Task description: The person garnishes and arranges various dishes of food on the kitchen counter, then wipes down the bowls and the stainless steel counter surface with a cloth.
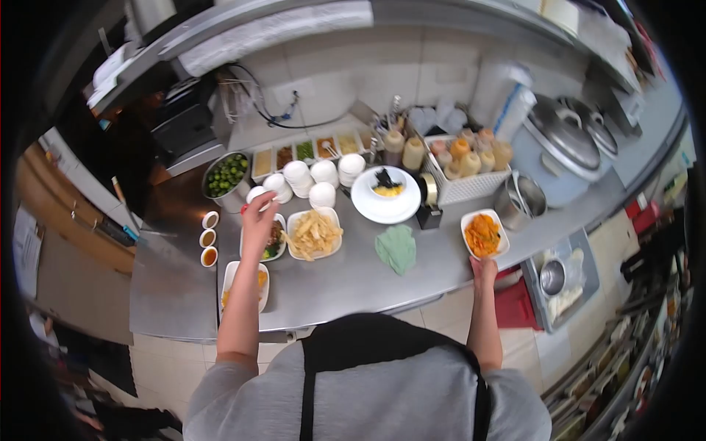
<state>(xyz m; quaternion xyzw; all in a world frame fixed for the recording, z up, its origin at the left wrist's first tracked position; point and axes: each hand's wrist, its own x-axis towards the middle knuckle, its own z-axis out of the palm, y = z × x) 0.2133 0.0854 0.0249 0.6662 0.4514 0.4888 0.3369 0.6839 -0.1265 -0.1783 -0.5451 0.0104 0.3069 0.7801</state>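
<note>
My right hand (pixel 483 271) grips the near edge of a white square bowl (pixel 503 248) at the counter's right. Orange-coloured food (pixel 483 235) with green bits fills it. On the left, my left hand (pixel 257 212) reaches over the counter with its fingers drawn together beside a small white cup (pixel 257 193). A bit of red shows at the fingertips, too small to name. Below that arm, partly hidden, lie a white dish with broccoli (pixel 265 252) and another white dish (pixel 231 273) of orange-yellow food. A bowl of pale fried strips (pixel 315 234) stands close by.
Stacked white cups (pixel 297 175) stand behind, near a pot of green vegetables (pixel 226 176). Mid-counter are a plate with a bowl (pixel 384 209), a green cloth (pixel 396 248) and a bottle basket (pixel 471 184). Sauce cups (pixel 209 237) line the left; a metal pot (pixel 523 198) stands right.
</note>
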